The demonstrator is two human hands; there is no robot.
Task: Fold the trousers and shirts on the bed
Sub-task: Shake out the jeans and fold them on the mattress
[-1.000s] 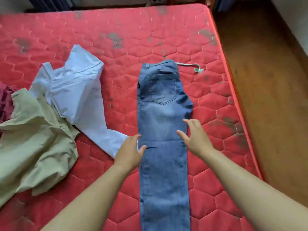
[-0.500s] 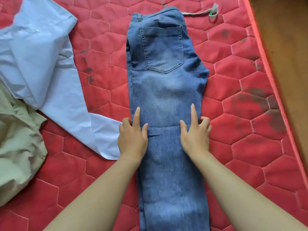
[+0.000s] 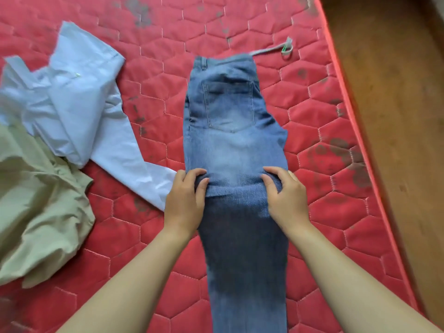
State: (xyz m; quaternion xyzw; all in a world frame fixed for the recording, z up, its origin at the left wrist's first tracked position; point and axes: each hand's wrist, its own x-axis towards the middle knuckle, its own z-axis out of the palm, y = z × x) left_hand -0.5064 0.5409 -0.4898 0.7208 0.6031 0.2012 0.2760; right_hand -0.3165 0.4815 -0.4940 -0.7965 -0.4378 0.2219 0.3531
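The faded blue denim trousers [image 3: 230, 131] lie flat on the red quilted mattress of the bed [image 3: 324, 212]. Their long axis runs almost straight up the frame, with the waistband and back pocket at upper centre and the legs leaving the bottom edge between the forearms. The left hand [image 3: 186, 198] grips the left edge of the cloth and the right hand [image 3: 287, 198] the right edge, level with each other about midway along the visible length. On each hand the fingers are curled and pinch up a small ridge of denim. The line between the two grips crosses the long axis squarely, and this is what the coming move seems to turn on. A fold made here would lie across the legs, and neither hand is nearer than the other, so both would have to travel together along the axis to keep the edges matched. A pale blue cotton shirt [image 3: 79, 104] lies unfolded in the upper left, its sleeve end just beside the left hand. A crumpled olive-green garment [image 3: 40, 200] sits at the left edge.
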